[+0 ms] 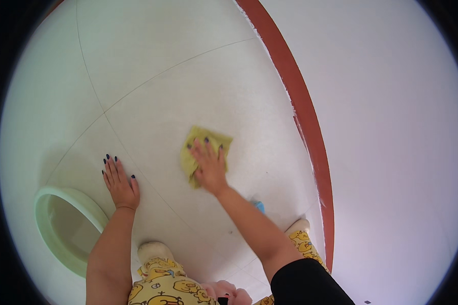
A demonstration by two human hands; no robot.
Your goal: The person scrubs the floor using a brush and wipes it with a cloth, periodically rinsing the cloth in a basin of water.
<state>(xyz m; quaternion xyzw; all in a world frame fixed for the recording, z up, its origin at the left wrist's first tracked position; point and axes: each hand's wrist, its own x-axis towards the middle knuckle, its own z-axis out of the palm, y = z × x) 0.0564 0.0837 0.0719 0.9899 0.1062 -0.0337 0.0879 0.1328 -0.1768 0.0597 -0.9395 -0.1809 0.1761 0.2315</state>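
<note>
Under my right hand [209, 165] a yellow-green cloth [189, 161] lies spread on the pale tiled floor [152, 122]. The fingers are stretched out and press the cloth flat, without wrapping round it. My left hand [120, 184] rests palm down on the bare tile to the left, fingers extended, holding nothing. Close beside my left forearm stands a light green basin [45, 213] with what looks like water inside. A small blue thing [259, 206], partly hidden by my right forearm, lies on the floor; its kind is unclear.
A red-brown baseboard [310, 132] curves along the right, below a white wall [387, 142]. My legs in yellow patterned trousers [163, 284] and light shoes [155, 250] are at the lower edge. Something pink and fluffy [228, 291] shows between them.
</note>
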